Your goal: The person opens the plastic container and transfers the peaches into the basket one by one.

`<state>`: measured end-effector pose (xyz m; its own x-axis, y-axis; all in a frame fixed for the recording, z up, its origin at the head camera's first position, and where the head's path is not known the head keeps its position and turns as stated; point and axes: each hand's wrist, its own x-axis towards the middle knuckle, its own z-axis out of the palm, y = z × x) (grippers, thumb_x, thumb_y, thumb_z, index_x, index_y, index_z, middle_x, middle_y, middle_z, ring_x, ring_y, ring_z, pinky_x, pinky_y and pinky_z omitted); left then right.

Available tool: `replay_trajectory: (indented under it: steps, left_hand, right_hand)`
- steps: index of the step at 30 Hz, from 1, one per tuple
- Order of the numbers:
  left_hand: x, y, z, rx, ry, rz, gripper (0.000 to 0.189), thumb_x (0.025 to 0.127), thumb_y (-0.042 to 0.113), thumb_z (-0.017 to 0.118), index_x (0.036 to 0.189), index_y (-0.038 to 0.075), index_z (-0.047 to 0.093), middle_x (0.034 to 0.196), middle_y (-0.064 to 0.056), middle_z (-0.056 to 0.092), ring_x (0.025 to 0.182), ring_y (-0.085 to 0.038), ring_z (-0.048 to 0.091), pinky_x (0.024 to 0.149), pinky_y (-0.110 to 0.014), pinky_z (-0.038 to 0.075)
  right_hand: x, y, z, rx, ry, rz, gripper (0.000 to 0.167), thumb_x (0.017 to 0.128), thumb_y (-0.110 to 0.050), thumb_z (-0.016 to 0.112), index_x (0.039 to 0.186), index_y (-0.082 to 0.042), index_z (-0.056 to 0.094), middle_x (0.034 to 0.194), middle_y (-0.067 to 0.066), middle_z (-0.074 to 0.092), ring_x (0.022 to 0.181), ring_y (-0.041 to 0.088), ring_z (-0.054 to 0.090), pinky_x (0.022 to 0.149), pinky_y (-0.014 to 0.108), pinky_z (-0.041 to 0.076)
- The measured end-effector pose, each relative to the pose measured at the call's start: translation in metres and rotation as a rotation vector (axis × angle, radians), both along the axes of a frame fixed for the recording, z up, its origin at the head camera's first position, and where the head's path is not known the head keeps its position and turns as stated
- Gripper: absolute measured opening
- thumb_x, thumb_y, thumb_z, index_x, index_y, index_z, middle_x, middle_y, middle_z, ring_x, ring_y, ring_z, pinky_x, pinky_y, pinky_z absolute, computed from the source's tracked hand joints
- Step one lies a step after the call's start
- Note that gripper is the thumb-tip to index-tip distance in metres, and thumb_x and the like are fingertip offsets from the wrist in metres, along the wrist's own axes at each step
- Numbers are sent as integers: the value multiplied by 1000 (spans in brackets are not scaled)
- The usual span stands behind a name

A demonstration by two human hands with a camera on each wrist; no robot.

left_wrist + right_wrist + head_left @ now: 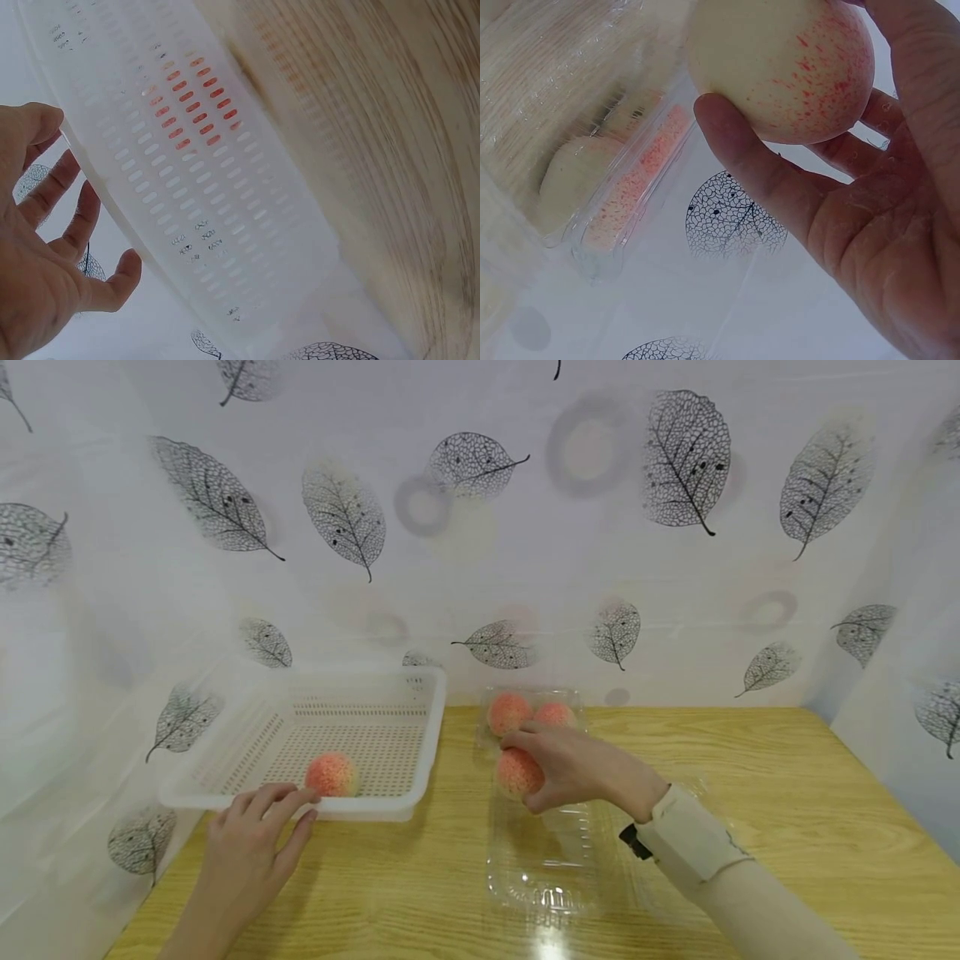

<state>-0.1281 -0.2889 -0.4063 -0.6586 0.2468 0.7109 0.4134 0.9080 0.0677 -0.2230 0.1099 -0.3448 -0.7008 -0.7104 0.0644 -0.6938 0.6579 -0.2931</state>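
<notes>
Right of the white basket (367, 810), gripping a peach (519, 774) in the right hand (573, 768), with fingers and thumb curved snugly round it, over the clear plastic tray (540, 860). Seemingly at the grasp-and-lift step now; calling next, by the look of it, for a steady hold and a path clear of the tray's thin wall. At the basket's near rim, resting the left hand (255, 831) lightly, with fingertips touching the edge and fingers loosely spread. Inside the basket, just behind that rim: one lone peach (332, 775). Off to the basket's right, at the tray's far end: two more peaches (510, 714). And the materials! Opaque white plastic for the basket, pierced with rows of short slots; glossy, ribbed, see-through stuff beside it, likely flimsy. Round fruit, pale cream flushing to speckled coral. Beneath the basket, a yellowish wood-grained table (420, 885); behind it, a pale sheet (465, 568) of black skeleton leaves.
</notes>
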Motion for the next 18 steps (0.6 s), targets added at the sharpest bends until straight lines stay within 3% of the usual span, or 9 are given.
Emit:
replay_trajectory:
  steps: [18]
  left_hand:
    - [2,0,0,10,-8,4,27,81,14,80,107,20,76,105,-6,71,92,-40,66,67,-65,49]
  right_hand:
    - [-1,-8,1,-2,2,8,65,72,-25,81,132,-12,61,121,-1,63,103,15,62,90,35,56]
